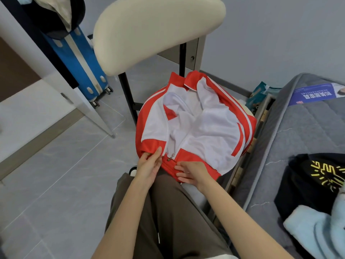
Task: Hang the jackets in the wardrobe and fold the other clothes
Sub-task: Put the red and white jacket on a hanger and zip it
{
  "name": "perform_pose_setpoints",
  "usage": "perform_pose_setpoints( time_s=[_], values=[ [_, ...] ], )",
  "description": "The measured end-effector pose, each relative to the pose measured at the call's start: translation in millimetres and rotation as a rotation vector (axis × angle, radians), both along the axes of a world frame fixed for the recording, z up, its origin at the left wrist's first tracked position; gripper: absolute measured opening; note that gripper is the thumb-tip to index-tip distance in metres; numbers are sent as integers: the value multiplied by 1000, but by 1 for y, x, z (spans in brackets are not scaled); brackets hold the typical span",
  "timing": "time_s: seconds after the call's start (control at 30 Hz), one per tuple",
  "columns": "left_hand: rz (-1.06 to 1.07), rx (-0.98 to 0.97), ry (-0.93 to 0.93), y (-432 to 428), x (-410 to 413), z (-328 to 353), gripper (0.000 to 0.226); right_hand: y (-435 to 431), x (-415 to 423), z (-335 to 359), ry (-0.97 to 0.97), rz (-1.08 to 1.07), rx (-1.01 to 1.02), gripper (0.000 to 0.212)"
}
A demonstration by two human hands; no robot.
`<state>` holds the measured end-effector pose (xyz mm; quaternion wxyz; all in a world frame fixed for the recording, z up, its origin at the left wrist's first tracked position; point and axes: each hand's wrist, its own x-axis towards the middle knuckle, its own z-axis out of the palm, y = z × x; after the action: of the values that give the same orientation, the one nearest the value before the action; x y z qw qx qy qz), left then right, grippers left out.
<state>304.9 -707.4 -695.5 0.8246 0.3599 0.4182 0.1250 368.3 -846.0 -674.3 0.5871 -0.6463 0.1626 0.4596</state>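
A red and white track jacket (194, 126) lies spread on the chair seat, front up, zip open, white lining showing. The zip pull (170, 157) sits at the bottom hem. My left hand (149, 165) touches the red hem just left of the zip pull, its fingers straight. To the right of the zip, my right hand (188, 173) rests flat on the red hem, fingers pointing left. A black garment with yellow print (308, 176) and a light blue garment (317, 230) lie on the mattress at the right.
The chair's cream backrest (158, 30) rises behind the jacket. A grey mattress (298, 128) with a blue leaflet (317, 95) runs along the right. A blue suitcase (82, 71) stands at the back left beside a white panel (56, 75). Grey tiled floor (65, 174) lies to the left.
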Motion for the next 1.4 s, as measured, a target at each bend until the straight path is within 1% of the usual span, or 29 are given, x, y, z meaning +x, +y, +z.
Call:
perform_pose_setpoints(
  time_s=[0.1, 0.3, 0.4, 0.5, 0.57, 0.63, 0.73, 0.83, 0.9, 1.0, 1.1, 1.17, 1.27, 1.33, 1.4],
  values=[
    [-13, -57, -30, 3, -1, 2, 30, 13, -6, -5, 117, -73, 30, 19],
    [-19, -83, -30, 7, -6, 4, 37, 36, -11, 1, 287, -376, 61, 33],
    [-34, -81, -42, 10, -8, 3, 35, 47, -11, 5, 330, -523, 103, 36],
    [-40, -75, -56, 12, -12, 2, 45, 55, -11, 6, 362, -660, 174, 39],
    [-39, -62, -43, 13, -13, 1, 45, 58, -12, 7, 379, -729, 209, 38],
    [-42, -51, -22, 13, -13, 0, 41, 57, -12, 7, 388, -760, 202, 38],
    [-49, -53, -11, 13, -14, 0, 38, 53, -12, 6, 351, -742, 167, 37],
    [-55, -49, -7, 13, -15, -1, 41, 46, -11, 1, 216, -769, 17, 29],
    [-64, -40, -4, 13, -15, -2, 44, 41, -10, -3, 166, -739, -6, 31],
    [-76, -35, 9, 12, -13, -4, 38, 36, -8, -10, 117, -597, -33, 33],
    [-73, -39, 29, 11, -10, -4, 28, 35, -4, -14, 41, -399, -48, 28],
    [-75, -29, 39, 11, -9, -4, 26, 32, -2, -14, 14, -326, -32, 23],
    [-105, 2, 39, 10, -10, -5, 26, 21, -2, -15, -7, -232, 38, 25],
    [-147, 13, 18, 8, -11, -5, 24, 10, -5, -14, -31, -174, 128, 26],
    [-175, 26, 10, 5, -11, -5, 20, -1, -8, -14, -53, -159, 221, 21]
  ],
)
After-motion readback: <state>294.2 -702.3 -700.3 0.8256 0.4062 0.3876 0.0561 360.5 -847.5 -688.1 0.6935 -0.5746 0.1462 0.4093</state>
